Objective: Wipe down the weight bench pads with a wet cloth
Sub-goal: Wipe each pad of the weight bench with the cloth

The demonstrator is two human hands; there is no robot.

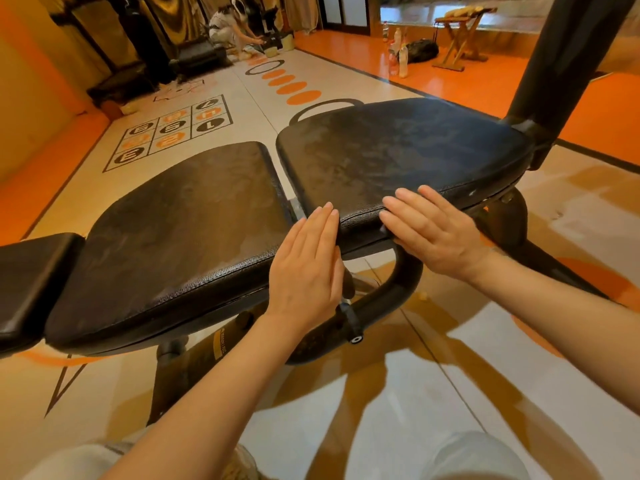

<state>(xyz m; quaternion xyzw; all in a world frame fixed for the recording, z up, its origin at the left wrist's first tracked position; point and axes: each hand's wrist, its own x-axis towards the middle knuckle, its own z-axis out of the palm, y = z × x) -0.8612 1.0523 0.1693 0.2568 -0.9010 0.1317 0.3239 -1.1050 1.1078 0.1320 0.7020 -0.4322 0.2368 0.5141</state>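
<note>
Weight bench pads fill the middle of what we see: the long black back pad (180,230) on the left, the seat pad (398,154) on the right, with a narrow gap between them, and a third small black pad (31,282) at the far left edge. Both larger pads carry a dull, streaky film. Our left hand (306,268) lies flat with straight, closed fingers at the near corner of the back pad, fingertips reaching the gap. Our right hand (429,233) is spread flat too, fingers resting on the near edge of the seat pad. Neither of our hands holds anything. Below them runs the black curved frame tube (408,271) with an adjustment knob (351,323). A black upright post (568,57) rises at the right. Across the floor (242,98), painted with a number grid (173,128), another person (228,27) crouches, and bottles (398,53) stand near a wooden folding stand (462,36).
</note>
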